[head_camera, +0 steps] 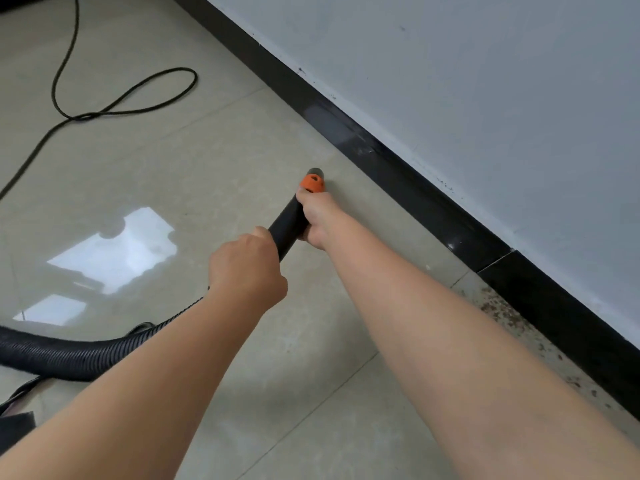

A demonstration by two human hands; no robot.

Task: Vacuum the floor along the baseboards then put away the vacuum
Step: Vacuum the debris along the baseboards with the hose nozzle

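Observation:
A black vacuum tube point(287, 225) with an orange collar point(312, 183) points down at the beige tiled floor point(194, 174), its tip a short way from the black baseboard point(398, 174). My right hand point(317, 216) grips the tube just behind the collar. My left hand point(247, 266) grips its rear end, where the ribbed black hose point(69, 358) joins and curves away to the lower left. Brown crumbs and dust point(502, 311) lie on the floor against the baseboard at the right.
A black power cord point(114, 105) loops over the floor at the upper left. A grey-white wall point(485, 81) rises above the baseboard. Dark objects sit at the bottom left corner point(17, 410), partly out of frame.

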